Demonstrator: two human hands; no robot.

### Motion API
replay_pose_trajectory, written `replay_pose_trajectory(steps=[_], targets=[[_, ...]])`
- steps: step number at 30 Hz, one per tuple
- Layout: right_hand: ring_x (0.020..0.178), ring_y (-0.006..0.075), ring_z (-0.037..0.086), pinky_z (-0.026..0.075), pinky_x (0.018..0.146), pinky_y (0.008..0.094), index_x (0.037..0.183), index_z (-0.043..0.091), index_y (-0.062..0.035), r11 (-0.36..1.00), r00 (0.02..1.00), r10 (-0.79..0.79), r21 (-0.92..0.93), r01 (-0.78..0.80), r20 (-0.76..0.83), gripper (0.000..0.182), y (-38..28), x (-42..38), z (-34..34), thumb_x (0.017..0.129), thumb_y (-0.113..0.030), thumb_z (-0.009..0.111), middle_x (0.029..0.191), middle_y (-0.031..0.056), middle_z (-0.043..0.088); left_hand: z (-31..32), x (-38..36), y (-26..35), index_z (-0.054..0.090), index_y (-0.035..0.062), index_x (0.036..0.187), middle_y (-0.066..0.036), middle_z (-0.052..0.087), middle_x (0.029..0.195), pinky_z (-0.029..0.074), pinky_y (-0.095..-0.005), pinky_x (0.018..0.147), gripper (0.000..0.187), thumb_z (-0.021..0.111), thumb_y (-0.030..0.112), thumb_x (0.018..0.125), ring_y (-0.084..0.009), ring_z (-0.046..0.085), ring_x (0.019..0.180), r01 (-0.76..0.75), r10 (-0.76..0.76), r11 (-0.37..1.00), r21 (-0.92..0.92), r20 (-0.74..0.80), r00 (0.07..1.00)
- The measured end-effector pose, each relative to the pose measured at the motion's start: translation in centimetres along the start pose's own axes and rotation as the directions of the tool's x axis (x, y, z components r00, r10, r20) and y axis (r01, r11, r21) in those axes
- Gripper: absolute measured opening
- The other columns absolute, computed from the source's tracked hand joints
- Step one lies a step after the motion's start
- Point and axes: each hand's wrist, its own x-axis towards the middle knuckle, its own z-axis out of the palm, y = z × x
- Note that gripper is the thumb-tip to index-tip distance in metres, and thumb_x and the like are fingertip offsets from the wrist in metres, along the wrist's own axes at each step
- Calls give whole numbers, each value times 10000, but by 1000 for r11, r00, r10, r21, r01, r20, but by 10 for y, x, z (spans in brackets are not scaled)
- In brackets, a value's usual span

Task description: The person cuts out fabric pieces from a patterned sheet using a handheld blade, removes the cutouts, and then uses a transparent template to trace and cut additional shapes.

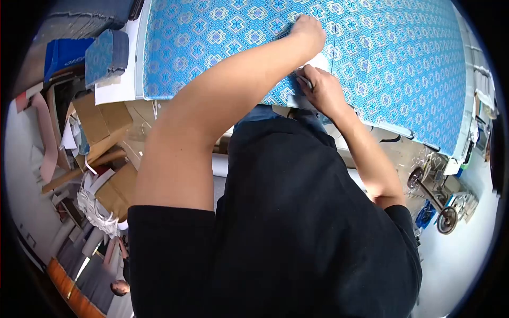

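Blue fabric (pixel 249 24) with a repeating white and purple motif lies spread over the work table. My left hand (pixel 309 33) rests on it with the fingers curled under; anything inside them is hidden. Just nearer to me, my right hand (pixel 324 90) is closed around a small slim grey-white tool (pixel 304 79), whose exact kind I cannot make out. A white patch (pixel 319 61) shows between the two hands, partly covered by them. Thin dark lines (pixel 333 47) run across the fabric to the right of my hands.
A stack of folded fabric (pixel 106 58) stands at the table's left end. Cardboard boxes (pixel 103 122) and white scraps (pixel 98 209) crowd the floor at left. A wheeled metal stand (pixel 432 199) is at right. Another person (pixel 120 287) appears far at lower left.
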Motion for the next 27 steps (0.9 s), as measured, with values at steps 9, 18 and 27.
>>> replay_pose_trajectory(steps=[9,18,27], targets=[[919,380,721,571,782,449,1036,638,-36,875,826,479,87,-476,-297,174,-72,-10,35,911,-82,750,1005,157,741,-33,21,1,688,61,1278,-110,780,1156,562,-502,929,775,1000,336,624,-277,733,1122,-222,237,971,-86,266,934],[851,418,702,546,729,521,1060,563,-58,710,643,688,130,-692,-338,193,-105,14,43,946,-127,702,926,187,728,-26,30,-13,779,95,1019,-47,790,1078,567,-460,872,405,943,325,729,-290,745,1008,-436,453,892,-123,249,856],[769,426,693,540,671,524,1026,580,-52,706,606,682,152,-691,-410,171,-84,54,41,970,-168,693,841,204,711,-11,42,-32,772,91,1009,-56,785,1047,563,-453,857,373,924,318,755,-296,740,973,-513,563,817,-263,175,808]])
